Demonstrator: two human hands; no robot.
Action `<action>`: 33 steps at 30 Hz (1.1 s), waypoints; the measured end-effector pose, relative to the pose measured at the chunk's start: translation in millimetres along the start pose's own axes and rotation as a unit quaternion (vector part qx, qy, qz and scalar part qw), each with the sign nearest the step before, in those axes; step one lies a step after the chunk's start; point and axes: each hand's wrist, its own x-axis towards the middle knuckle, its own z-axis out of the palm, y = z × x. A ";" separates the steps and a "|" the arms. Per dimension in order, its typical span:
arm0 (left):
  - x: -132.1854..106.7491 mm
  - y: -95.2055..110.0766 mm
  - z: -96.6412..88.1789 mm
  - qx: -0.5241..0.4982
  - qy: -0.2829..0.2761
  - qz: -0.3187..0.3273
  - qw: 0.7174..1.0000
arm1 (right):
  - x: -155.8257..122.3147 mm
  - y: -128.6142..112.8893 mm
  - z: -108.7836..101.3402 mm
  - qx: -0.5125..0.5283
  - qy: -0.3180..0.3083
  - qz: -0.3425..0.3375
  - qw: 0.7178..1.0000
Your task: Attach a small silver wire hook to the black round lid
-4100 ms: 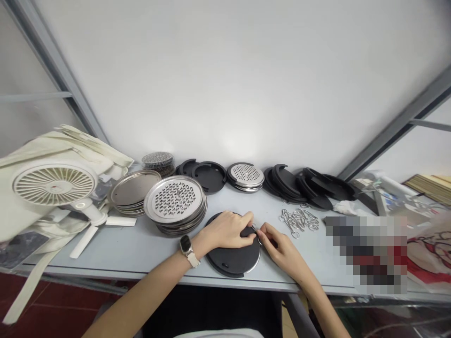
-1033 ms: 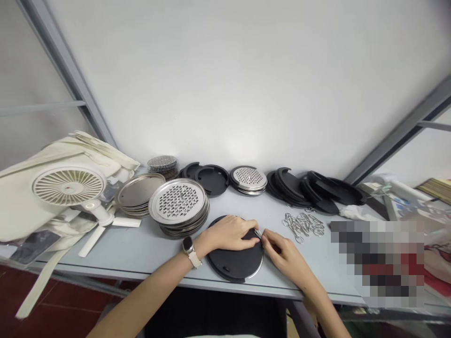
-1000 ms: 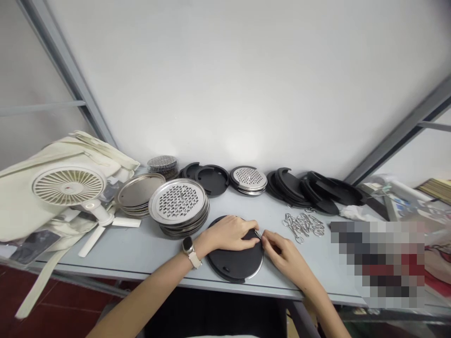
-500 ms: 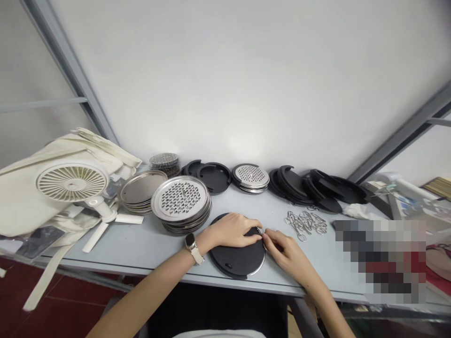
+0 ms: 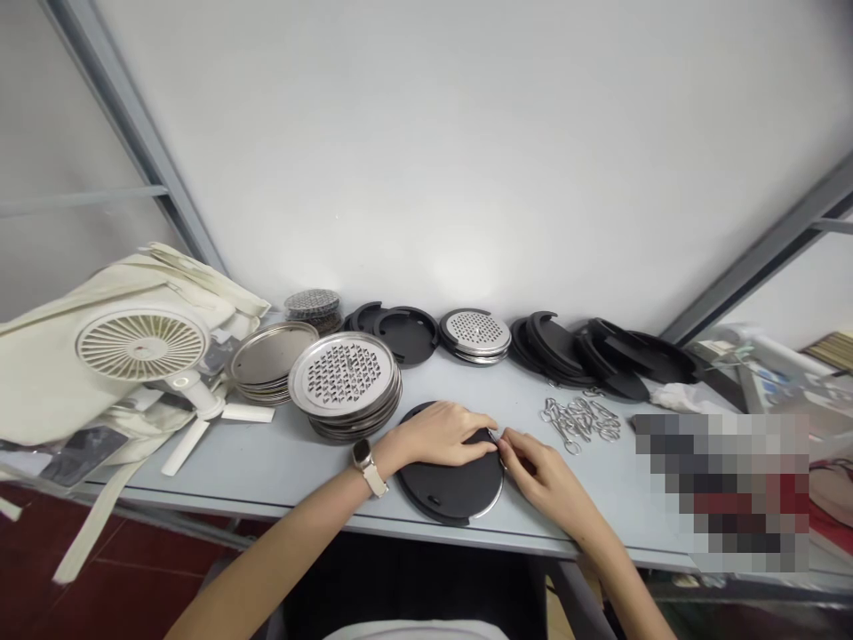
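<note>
A round black disc with a metal rim lies near the front edge of the grey table. My left hand, a watch on its wrist, rests on the disc's far part with fingers pressed down at its right edge. My right hand meets it there, fingers pinched on a small metal clip at the disc's rim. A loose pile of metal clips lies just right of the hands.
Stacks of perforated metal plates, plain metal plates and black discs line the back of the table. A white fan on cream bags sits left. Clutter fills the right end.
Both hands stay at the disc's right edge, working the small clip. The view has drifted slightly; the hands and disc barely moved.
</note>
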 end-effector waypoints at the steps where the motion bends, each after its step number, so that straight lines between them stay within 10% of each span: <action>1: 0.1 -0.2 0.1 -0.003 0.001 0.001 1.000 | -0.1 -0.2 -0.1 -0.002 -0.001 -0.001 1.000; 33: 2.2 0.8 -1.7 -0.058 -0.020 0.000 0.998 | 1.6 -0.9 2.0 0.027 0.016 0.008 0.999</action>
